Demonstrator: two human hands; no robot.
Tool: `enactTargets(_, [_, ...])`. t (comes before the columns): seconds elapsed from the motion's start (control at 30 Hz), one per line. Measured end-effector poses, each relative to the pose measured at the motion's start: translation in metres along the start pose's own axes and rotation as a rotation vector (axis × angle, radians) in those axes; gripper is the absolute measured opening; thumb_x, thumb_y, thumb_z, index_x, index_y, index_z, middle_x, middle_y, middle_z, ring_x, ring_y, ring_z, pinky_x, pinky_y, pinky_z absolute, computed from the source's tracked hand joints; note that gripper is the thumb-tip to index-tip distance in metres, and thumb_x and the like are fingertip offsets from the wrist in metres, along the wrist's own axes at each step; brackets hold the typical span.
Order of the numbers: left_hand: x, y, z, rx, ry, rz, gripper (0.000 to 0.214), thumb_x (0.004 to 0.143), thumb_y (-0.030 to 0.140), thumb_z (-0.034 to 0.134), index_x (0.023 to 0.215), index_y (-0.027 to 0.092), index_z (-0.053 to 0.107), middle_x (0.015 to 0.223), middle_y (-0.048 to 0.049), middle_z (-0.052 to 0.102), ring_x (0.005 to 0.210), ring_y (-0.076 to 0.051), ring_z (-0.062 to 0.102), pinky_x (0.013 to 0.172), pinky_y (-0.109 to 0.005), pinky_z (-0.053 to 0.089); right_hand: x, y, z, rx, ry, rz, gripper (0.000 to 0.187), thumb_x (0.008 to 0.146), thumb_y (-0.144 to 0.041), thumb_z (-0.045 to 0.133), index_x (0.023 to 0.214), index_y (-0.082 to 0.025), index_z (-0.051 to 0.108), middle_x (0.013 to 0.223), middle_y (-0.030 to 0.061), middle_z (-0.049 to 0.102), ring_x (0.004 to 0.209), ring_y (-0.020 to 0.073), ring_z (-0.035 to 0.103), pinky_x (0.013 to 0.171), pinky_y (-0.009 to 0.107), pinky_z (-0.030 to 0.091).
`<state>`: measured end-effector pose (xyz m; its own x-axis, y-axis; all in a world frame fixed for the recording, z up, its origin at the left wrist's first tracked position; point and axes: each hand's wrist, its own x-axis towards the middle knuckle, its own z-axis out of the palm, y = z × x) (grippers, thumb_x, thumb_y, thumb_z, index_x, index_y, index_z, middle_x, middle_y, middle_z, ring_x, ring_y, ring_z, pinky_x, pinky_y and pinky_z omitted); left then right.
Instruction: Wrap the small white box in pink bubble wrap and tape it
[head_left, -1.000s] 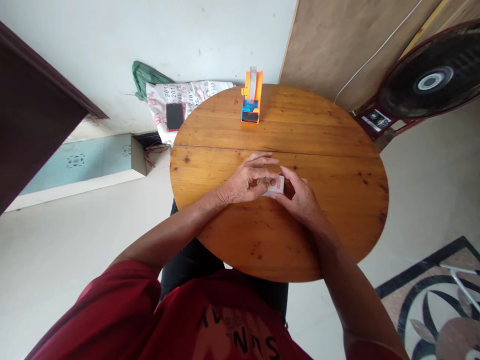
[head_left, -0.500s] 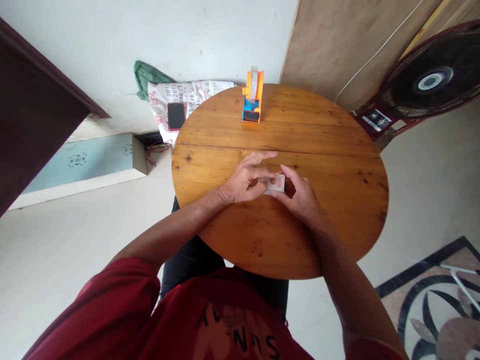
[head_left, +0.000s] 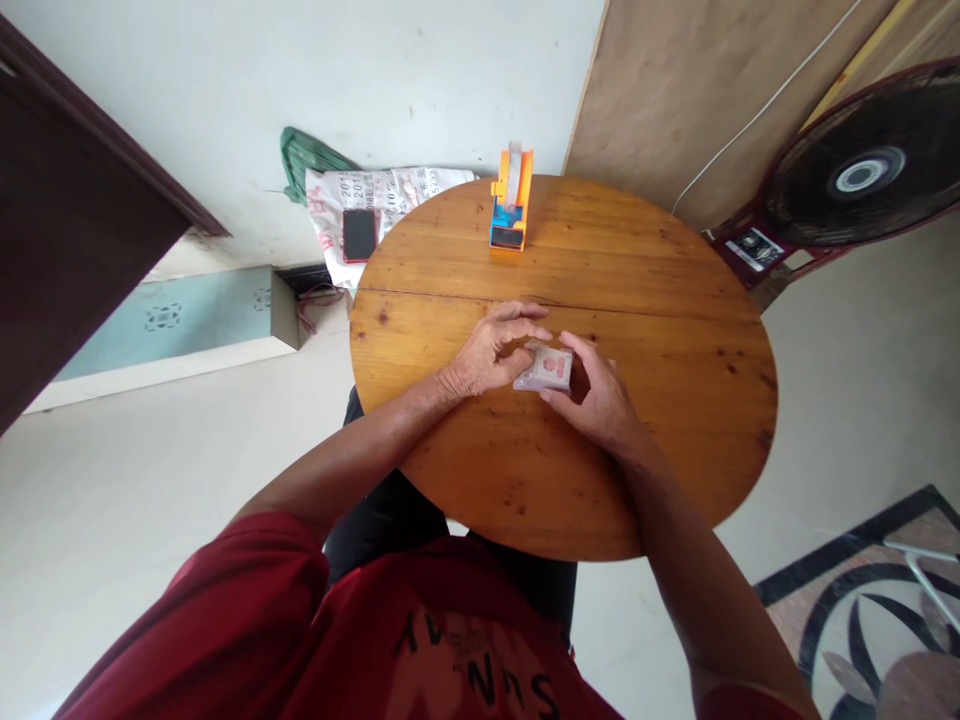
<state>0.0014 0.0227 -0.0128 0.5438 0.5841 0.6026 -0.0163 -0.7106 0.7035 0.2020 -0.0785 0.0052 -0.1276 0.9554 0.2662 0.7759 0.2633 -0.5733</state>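
A small white box (head_left: 553,367) with red print, loosely covered in clear plastic, sits between my hands over the round wooden table (head_left: 480,450). Its plastic stands out past the left end. My right hand (head_left: 600,395) grips the right end, with the thumb at the near side and the forefinger at the far side. At the left end is my left hand (head_left: 495,350); its thumb touches the plastic while the other fingers stretch out, spread above and behind the box. The underside of the box is hidden.
An orange and blue tape dispenser (head_left: 511,200) stands at the table's far edge. Left of the table, a phone (head_left: 360,235) lies on a printed white sack (head_left: 326,225) near a green bag (head_left: 307,155). A large fan (head_left: 862,170) is at the right.
My left fingers have drawn back a little to the left and spread from the box, so more of its printed top shows. My right hand keeps its hold. The view has shifted slightly.
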Motion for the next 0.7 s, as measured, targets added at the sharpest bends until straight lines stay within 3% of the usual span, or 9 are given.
enactTargets(0.13, [0.002, 0.002, -0.001, -0.076, -0.091, -0.079, 0.036, 0.084, 0.028, 0.064, 0.118, 0.017, 0.067, 0.121, -0.013, 0.067, 0.111, -0.025, 0.066, 0.095, -0.04, 0.055, 0.001, 0.003, 0.002, 0.017, 0.007, 0.003, 0.083, 0.075, -0.039, 0.076, 0.148, -0.022, 0.041, 0.143, 0.0166, 0.059, 0.13, 0.0362, 0.058, 0.107, 0.056, 0.043])
enactTargets(0.3, [0.0, 0.008, 0.002, -0.146, -0.267, -0.19, 0.069, 0.077, 0.031, 0.075, 0.141, 0.018, 0.052, 0.134, -0.0143, 0.062, 0.119, -0.025, 0.064, 0.102, -0.04, 0.052, 0.0, 0.007, 0.003, 0.036, 0.007, 0.018, 0.084, 0.076, -0.039, 0.075, 0.15, -0.026, 0.039, 0.142, 0.0137, 0.062, 0.128, 0.036, 0.059, 0.107, 0.057, 0.044])
enactTargets(0.5, [0.0, 0.008, 0.001, -0.146, -0.311, -0.328, 0.078, 0.076, 0.025, 0.074, 0.148, 0.019, 0.045, 0.118, -0.0087, 0.071, 0.103, -0.021, 0.069, 0.095, -0.038, 0.056, -0.001, 0.01, 0.002, 0.037, 0.0, 0.121, 0.078, 0.078, -0.042, 0.075, 0.148, -0.026, 0.045, 0.132, 0.0119, 0.069, 0.123, 0.037, 0.062, 0.106, 0.059, 0.046])
enactTargets(0.7, [-0.001, 0.003, 0.0, -0.261, -0.307, -0.347, 0.086, 0.073, 0.034, 0.08, 0.15, 0.022, 0.044, 0.132, -0.0127, 0.066, 0.115, -0.026, 0.067, 0.103, -0.044, 0.051, 0.001, 0.013, -0.003, 0.196, -0.026, 0.117, 0.085, 0.073, -0.045, 0.08, 0.149, -0.027, 0.044, 0.142, 0.0123, 0.062, 0.13, 0.0352, 0.058, 0.111, 0.057, 0.043])
